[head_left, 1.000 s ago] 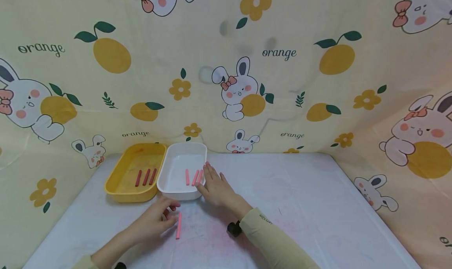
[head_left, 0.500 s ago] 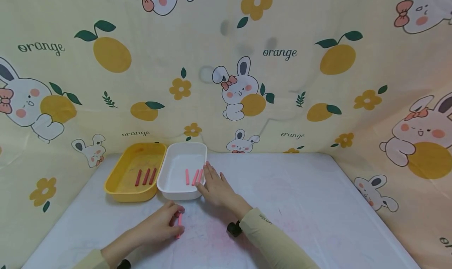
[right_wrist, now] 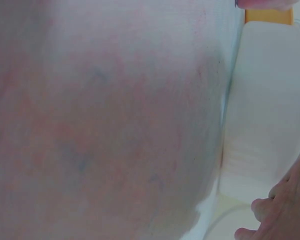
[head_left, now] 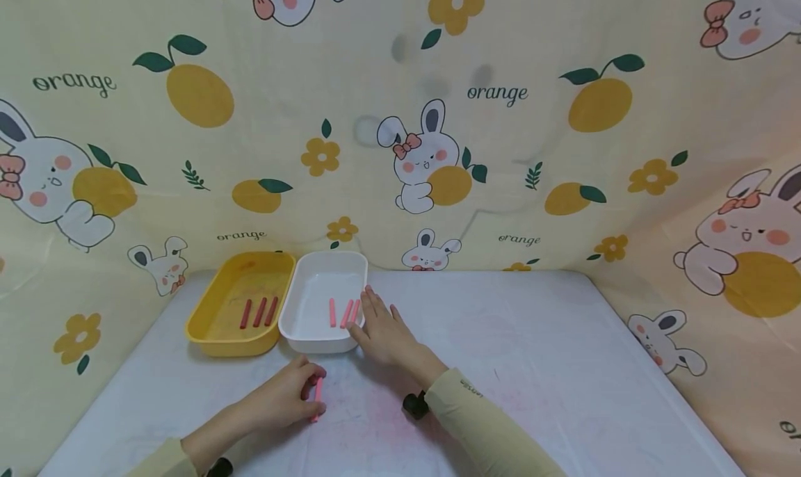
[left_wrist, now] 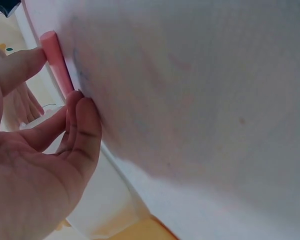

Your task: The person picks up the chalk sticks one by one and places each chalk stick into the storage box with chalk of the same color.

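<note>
Between thumb and fingertips, my left hand (head_left: 281,395) pinches a slim pink stick (head_left: 318,390) at its two ends. In the left wrist view, this stick (left_wrist: 57,62) is at or just above the tabletop; any gap is hard to judge. My right hand (head_left: 391,334) rests against the right rim of a white tray (head_left: 322,347), its fingers extended. Several pink sticks (head_left: 332,312) lie inside that tray, the rightmost partly behind my right fingertips. The right wrist view shows the white tray's outer wall (right_wrist: 265,100) beside my fingers.
A yellow tray (head_left: 233,350) stands directly left of the white one, with dark red sticks (head_left: 258,313) inside. Both sit near the back of the white-covered table (head_left: 513,366). Behind rises a patterned cloth (head_left: 350,60) with rabbits and oranges.
My left hand has moved slightly right and taken the loose pink stick between thumb and fingertips. During the last half second it stays nearly still. The right hand keeps its place at the white tray.
</note>
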`<state>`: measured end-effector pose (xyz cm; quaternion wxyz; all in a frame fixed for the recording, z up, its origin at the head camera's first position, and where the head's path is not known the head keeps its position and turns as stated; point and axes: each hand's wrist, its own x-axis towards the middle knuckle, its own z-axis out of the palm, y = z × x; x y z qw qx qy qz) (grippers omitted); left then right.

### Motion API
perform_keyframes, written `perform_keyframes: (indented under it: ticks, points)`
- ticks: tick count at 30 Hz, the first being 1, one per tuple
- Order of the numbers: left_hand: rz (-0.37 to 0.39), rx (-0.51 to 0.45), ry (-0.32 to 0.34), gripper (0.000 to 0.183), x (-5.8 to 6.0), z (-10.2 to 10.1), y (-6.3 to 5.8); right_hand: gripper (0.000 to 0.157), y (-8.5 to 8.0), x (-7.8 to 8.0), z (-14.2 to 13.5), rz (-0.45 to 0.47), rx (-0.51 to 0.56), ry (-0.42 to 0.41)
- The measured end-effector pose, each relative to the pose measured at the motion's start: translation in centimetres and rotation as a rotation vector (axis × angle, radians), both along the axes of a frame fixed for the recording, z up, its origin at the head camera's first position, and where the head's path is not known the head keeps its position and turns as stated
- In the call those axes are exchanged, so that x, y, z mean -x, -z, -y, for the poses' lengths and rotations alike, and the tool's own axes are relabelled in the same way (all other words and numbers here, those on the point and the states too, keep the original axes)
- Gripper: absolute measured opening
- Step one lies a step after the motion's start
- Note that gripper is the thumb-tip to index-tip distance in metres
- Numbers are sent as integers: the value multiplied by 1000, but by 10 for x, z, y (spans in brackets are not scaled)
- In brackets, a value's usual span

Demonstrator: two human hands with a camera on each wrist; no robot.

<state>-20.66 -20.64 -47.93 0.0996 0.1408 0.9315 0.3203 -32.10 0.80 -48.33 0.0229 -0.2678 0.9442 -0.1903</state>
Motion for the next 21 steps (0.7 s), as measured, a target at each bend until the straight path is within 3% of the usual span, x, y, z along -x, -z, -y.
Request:
perform_keyframes:
  ticks: [11,21]
  points:
    - [50,-98,-47,50,-2,-3,-2,78,2,1,0,-4,0,-4]
    - [41,-183,-100,53,-5,-10,-1,77,1,0,-1,-5,10,-6]
